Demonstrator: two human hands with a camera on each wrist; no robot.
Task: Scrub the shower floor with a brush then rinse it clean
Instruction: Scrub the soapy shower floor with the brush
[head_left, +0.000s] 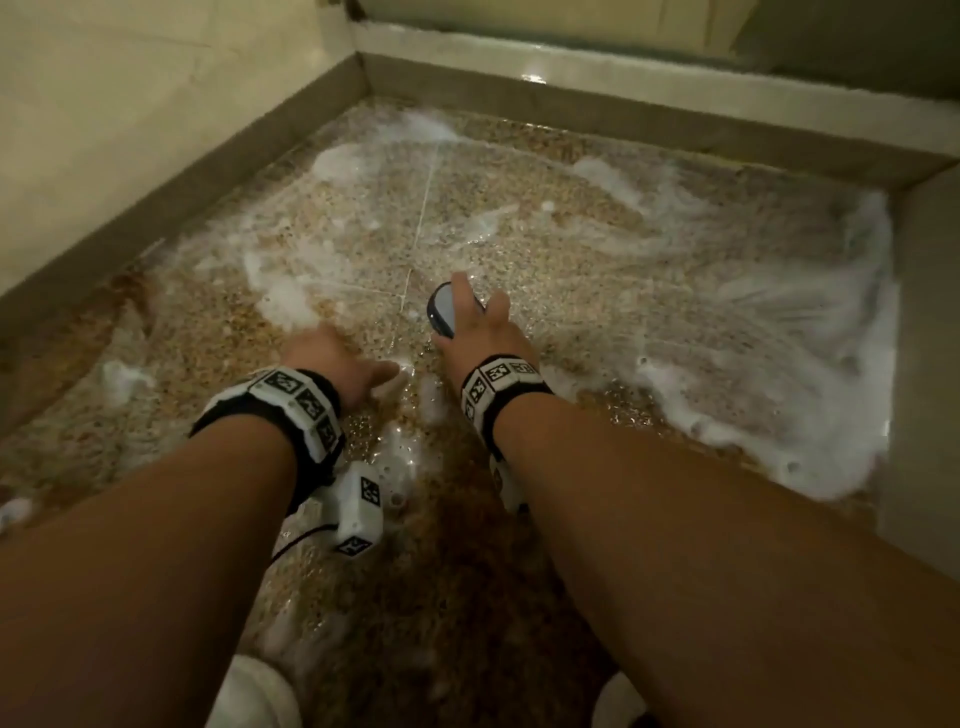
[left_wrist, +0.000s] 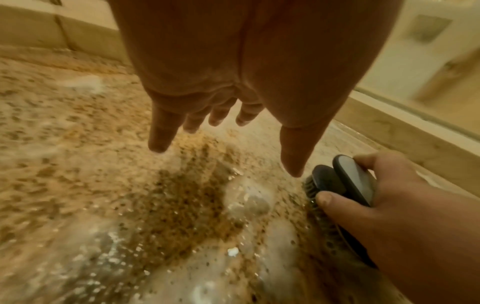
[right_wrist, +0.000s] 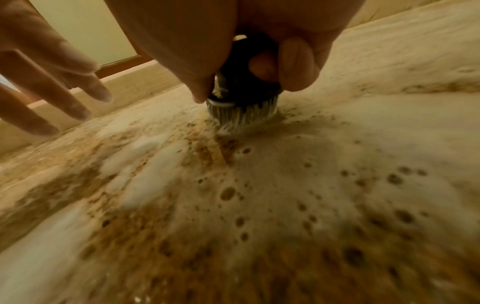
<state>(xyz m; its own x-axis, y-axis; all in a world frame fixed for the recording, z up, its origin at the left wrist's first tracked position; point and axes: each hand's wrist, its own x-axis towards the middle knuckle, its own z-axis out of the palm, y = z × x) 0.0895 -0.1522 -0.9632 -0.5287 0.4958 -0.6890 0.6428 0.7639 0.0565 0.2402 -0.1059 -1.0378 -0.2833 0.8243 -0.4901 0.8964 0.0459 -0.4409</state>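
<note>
- Over the wet, speckled brown pebble shower floor (head_left: 571, 249), your left hand (head_left: 332, 358) hovers with fingers spread and relaxed, holding nothing.
- Just right of it, your right hand (head_left: 480, 327) grasps the dark oval scrub brush (head_left: 442, 314), its bristles pressed into white soap foam (head_left: 810, 395).

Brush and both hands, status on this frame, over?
Right hand grips brush, bristles down on the sudsy shower floor. Left hand open beside it, holding nothing. Foam unrinsed; nothing blocking.
</note>
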